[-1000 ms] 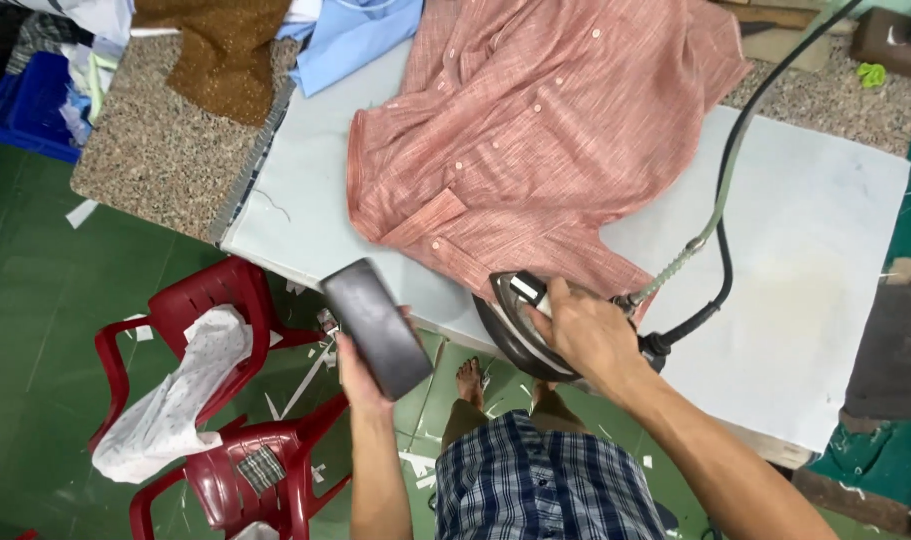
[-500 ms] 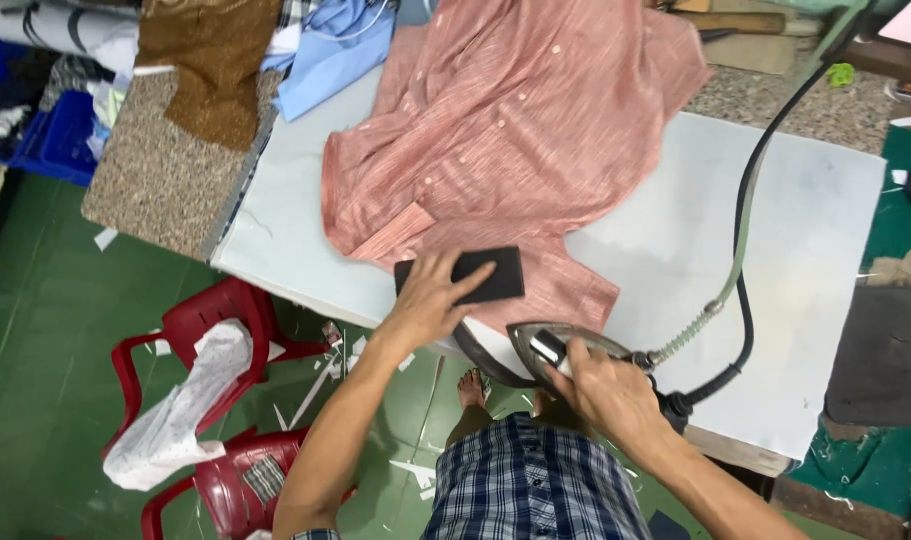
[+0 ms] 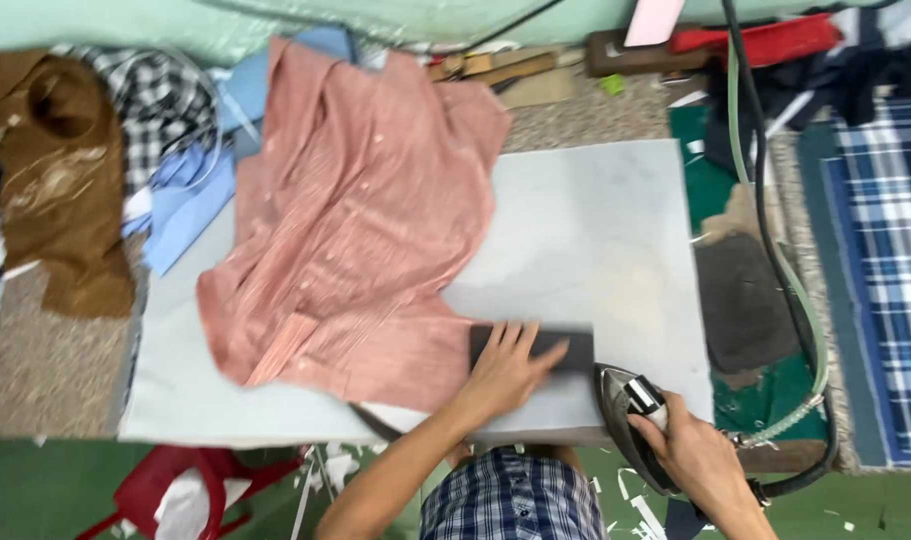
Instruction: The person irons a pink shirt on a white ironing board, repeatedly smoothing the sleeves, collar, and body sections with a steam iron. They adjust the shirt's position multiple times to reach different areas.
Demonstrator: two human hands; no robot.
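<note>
My left hand (image 3: pixel 503 372) presses flat on a dark rectangular block (image 3: pixel 567 349) that lies on the pale ironing pad (image 3: pixel 595 230), at the lower edge of a pink striped shirt (image 3: pixel 345 220). The shirt is spread over the pad's left half. My right hand (image 3: pixel 690 455) grips the handle of a steam iron (image 3: pixel 627 408), which sits tilted at the pad's front right corner. A black cord and a green hose (image 3: pixel 780 270) run from the iron up to the right.
A brown garment (image 3: pixel 60 170), a checked cloth (image 3: pixel 170 90) and a light blue cloth (image 3: pixel 185 200) lie left of the pad on a speckled counter (image 3: pixel 45 370). A dark pad (image 3: pixel 745 300) and plaid fabric (image 3: pixel 885 250) lie at the right. A red plastic chair (image 3: pixel 165 485) stands below.
The view has tilted up toward the table. My left hand, which held the dark block in the air, has set it on the shirt and slid it right; the iron moved right.
</note>
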